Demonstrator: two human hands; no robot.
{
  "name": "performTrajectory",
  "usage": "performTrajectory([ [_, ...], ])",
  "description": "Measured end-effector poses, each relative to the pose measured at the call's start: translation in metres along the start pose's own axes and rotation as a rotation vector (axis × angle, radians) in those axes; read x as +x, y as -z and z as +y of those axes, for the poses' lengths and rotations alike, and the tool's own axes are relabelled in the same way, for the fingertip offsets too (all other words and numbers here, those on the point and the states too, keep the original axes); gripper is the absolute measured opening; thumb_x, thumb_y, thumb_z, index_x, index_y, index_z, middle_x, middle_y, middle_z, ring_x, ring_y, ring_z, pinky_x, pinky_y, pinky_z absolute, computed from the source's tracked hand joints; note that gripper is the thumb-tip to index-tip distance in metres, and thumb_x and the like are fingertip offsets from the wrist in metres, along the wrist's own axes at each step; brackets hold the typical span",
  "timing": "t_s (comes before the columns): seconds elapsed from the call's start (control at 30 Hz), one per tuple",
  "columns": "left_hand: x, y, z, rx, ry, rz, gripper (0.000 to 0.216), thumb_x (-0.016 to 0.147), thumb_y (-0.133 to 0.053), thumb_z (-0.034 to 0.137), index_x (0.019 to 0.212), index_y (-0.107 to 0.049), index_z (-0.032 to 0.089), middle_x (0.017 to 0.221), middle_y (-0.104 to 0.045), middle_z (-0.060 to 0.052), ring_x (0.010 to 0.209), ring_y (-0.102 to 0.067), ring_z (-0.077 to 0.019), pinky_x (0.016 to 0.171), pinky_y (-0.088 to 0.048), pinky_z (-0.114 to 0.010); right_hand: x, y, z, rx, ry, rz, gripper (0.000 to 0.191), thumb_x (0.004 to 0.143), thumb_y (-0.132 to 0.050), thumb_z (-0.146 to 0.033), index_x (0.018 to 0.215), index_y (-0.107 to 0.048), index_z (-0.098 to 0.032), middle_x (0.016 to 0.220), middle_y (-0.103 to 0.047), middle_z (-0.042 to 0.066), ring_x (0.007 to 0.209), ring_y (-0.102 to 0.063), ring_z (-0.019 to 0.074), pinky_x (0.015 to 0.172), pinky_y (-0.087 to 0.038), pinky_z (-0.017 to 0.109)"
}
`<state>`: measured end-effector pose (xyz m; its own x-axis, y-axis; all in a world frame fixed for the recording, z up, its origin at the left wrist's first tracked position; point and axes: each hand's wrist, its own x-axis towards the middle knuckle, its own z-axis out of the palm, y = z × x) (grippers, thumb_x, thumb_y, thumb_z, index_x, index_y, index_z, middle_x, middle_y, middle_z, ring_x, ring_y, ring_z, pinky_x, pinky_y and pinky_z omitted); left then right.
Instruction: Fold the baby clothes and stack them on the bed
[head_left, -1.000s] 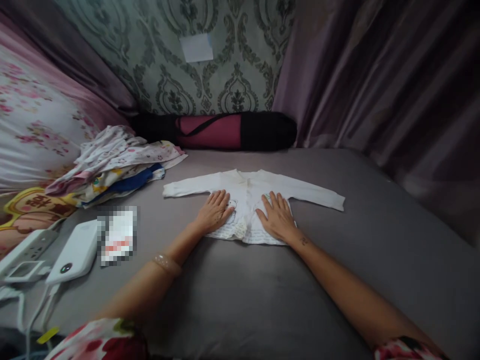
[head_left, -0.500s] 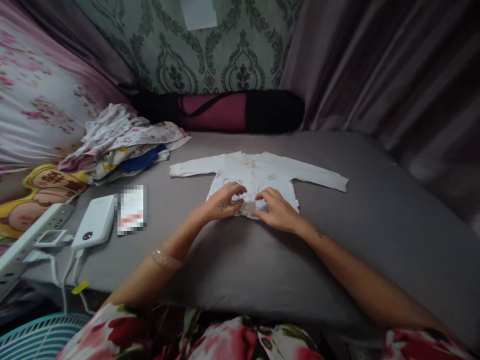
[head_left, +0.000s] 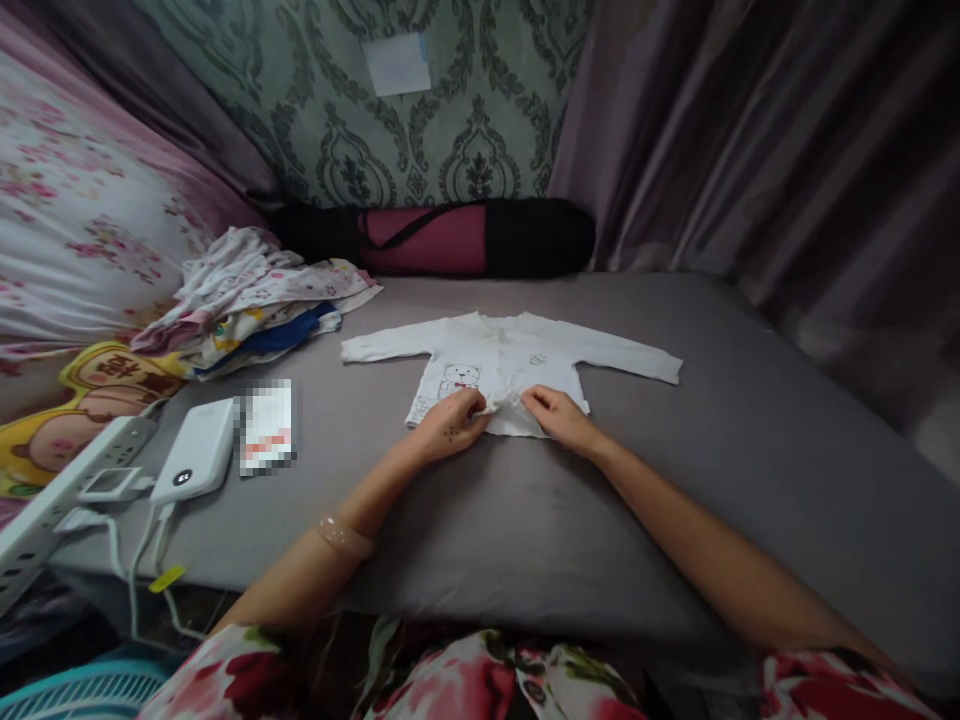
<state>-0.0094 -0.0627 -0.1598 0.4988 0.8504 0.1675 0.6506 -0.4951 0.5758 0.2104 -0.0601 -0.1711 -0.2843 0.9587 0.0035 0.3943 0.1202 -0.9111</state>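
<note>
A small white long-sleeved baby shirt [head_left: 501, 360] lies spread flat on the grey bed sheet [head_left: 525, 500], sleeves stretched out to both sides, a little bear print on its front. My left hand [head_left: 452, 425] pinches the shirt's bottom hem near the middle. My right hand [head_left: 553, 415] grips the same hem just to the right. Both hands have their fingers closed on the fabric at the near edge of the shirt.
A heap of printed baby clothes [head_left: 255, 300] lies at the back left. A white power bank [head_left: 193, 462], a small card [head_left: 267, 425] and a power strip [head_left: 75, 475] sit at the left edge. A rolled dark bag [head_left: 450, 238] lies against the wall; curtains hang at right.
My hands slid from lying flat on the shirt's chest down to its bottom hem and closed on it. The bear print is now uncovered.
</note>
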Motion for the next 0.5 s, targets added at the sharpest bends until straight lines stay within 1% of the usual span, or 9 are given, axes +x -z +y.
performTrajectory([
  [0.07,0.002,0.000,0.002,0.019,0.025,0.016,0.021,0.089,-0.047,0.033,0.075,-0.052,0.019,0.070,-0.052,0.000,0.065,-0.049,-0.0138,0.061,-0.038,-0.026,0.004,0.004,0.003,0.253,-0.160,0.042,0.037,0.080,-0.052,-0.056,0.083,-0.057,-0.020,0.060,-0.049,-0.006,0.053,-0.042,0.0101,0.051,-0.033,0.022],
  [0.1,0.002,0.000,0.003,0.033,0.029,0.021,0.025,0.090,-0.046,0.033,0.071,-0.052,0.019,0.070,-0.051,-0.001,0.065,-0.049,-0.0136,0.061,-0.038,-0.025,0.005,0.006,0.004,0.346,-0.212,0.056,0.038,0.076,-0.055,-0.058,0.082,-0.056,-0.020,0.060,-0.049,-0.006,0.051,-0.042,0.0096,0.050,-0.032,0.021],
  [0.13,0.002,-0.001,0.004,0.047,0.027,0.024,0.027,0.091,-0.045,0.033,0.070,-0.053,0.018,0.071,-0.052,-0.001,0.066,-0.050,-0.0136,0.062,-0.039,-0.025,0.005,0.007,0.004,0.407,-0.241,0.066,0.039,0.073,-0.058,-0.058,0.081,-0.056,-0.020,0.060,-0.049,-0.006,0.051,-0.042,0.0092,0.049,-0.032,0.021],
  [0.2,0.000,-0.004,0.008,0.084,0.004,0.021,0.027,0.093,-0.044,0.033,0.074,-0.057,0.018,0.080,-0.056,-0.003,0.072,-0.053,-0.0142,0.065,-0.041,-0.025,0.005,0.008,0.003,0.430,-0.244,0.069,0.040,0.070,-0.061,-0.058,0.079,-0.055,-0.020,0.059,-0.049,-0.007,0.050,-0.042,0.0088,0.049,-0.032,0.021],
  [0.27,-0.005,-0.008,0.013,0.156,-0.056,-0.013,0.025,0.094,-0.042,0.032,0.084,-0.061,0.019,0.089,-0.058,-0.005,0.081,-0.055,-0.0160,0.072,-0.044,-0.026,0.004,0.006,0.000,0.350,-0.201,0.055,0.038,0.074,-0.058,-0.058,0.079,-0.056,-0.020,0.058,-0.047,-0.007,0.050,-0.040,0.0087,0.048,-0.031,0.021],
  [0.33,-0.012,-0.011,0.020,0.263,-0.128,-0.064,0.025,0.095,-0.041,0.032,0.095,-0.063,0.020,0.095,-0.059,-0.007,0.089,-0.056,-0.0190,0.079,-0.045,-0.030,0.000,0.001,-0.003,0.200,-0.098,0.035,0.036,0.081,-0.053,-0.054,0.080,-0.058,-0.019,0.060,-0.048,-0.006,0.053,-0.042,0.0096,0.050,-0.032,0.022],
  [0.37,-0.016,-0.011,0.024,0.319,-0.156,-0.089,0.025,0.095,-0.041,0.032,0.100,-0.063,0.020,0.097,-0.060,-0.008,0.092,-0.055,-0.0206,0.082,-0.045,-0.032,-0.002,-0.001,-0.004,0.112,-0.029,0.026,0.034,0.085,-0.050,-0.051,0.080,-0.059,-0.018,0.063,-0.051,-0.005,0.057,-0.045,0.0105,0.053,-0.035,0.022],
  [0.43,-0.026,-0.008,0.031,0.396,-0.194,-0.132,0.027,0.094,-0.042,0.031,0.110,-0.061,0.019,0.103,-0.061,-0.010,0.097,-0.055,-0.0234,0.086,-0.045,-0.037,-0.008,-0.005,-0.008,-0.081,0.127,-0.017,0.030,0.090,-0.046,-0.042,0.082,-0.062,-0.017,0.073,-0.059,-0.001,0.068,-0.052,0.0130,0.064,-0.041,0.024],
  [0.5,-0.034,-0.001,0.035,0.396,-0.225,-0.174,0.028,0.093,-0.043,0.028,0.114,-0.060,0.020,0.108,-0.061,-0.010,0.100,-0.056,-0.0242,0.089,-0.045,-0.039,-0.014,-0.005,-0.013,-0.281,0.269,-0.113,0.027,0.093,-0.044,-0.033,0.088,-0.066,-0.017,0.085,-0.064,0.004,0.082,-0.057,0.0158,0.076,-0.044,0.027],
])
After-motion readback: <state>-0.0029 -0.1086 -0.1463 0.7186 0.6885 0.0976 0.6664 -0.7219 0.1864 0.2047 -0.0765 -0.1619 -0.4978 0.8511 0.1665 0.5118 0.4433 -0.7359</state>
